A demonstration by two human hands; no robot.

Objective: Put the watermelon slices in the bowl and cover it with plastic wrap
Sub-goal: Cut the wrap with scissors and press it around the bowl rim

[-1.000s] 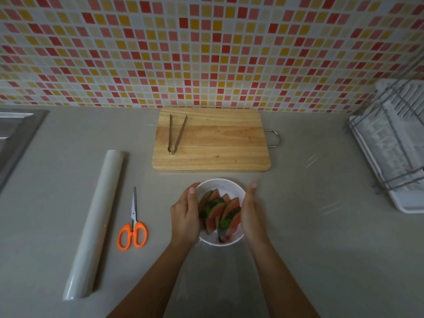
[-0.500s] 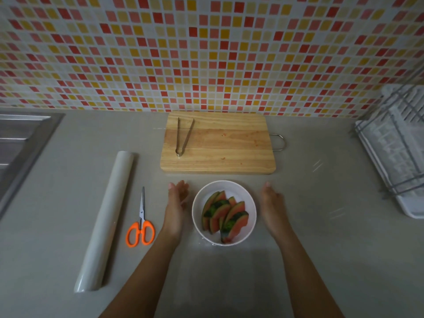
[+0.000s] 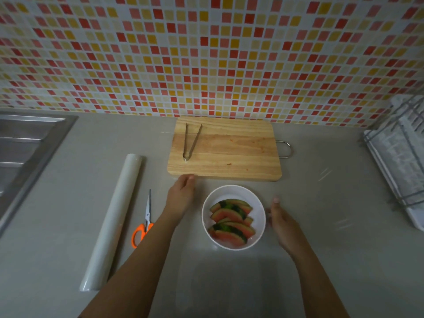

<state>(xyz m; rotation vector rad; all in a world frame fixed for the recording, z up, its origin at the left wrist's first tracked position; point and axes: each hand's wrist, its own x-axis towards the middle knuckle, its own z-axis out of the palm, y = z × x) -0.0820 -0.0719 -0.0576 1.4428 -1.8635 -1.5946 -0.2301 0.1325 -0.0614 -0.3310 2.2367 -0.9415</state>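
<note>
A white bowl stands on the grey counter just in front of the wooden cutting board. Several watermelon slices with pink flesh and green rind lie inside it. My left hand rests flat on the counter left of the bowl, fingertips at the board's near edge, holding nothing. My right hand lies open close beside the bowl's right rim. Faint glints of clear film show on the counter around the bowl; I cannot tell whether film lies over the bowl. The plastic wrap roll lies at the left.
Metal tongs lie on the board's left part. Orange-handled scissors lie between the roll and my left forearm. A steel sink sits at the far left, a dish rack at the far right, a tiled wall behind.
Both hands have come off the bowl's sides and spread outward. The left hand has slid forward to the board's edge; the right stays near the rim.
</note>
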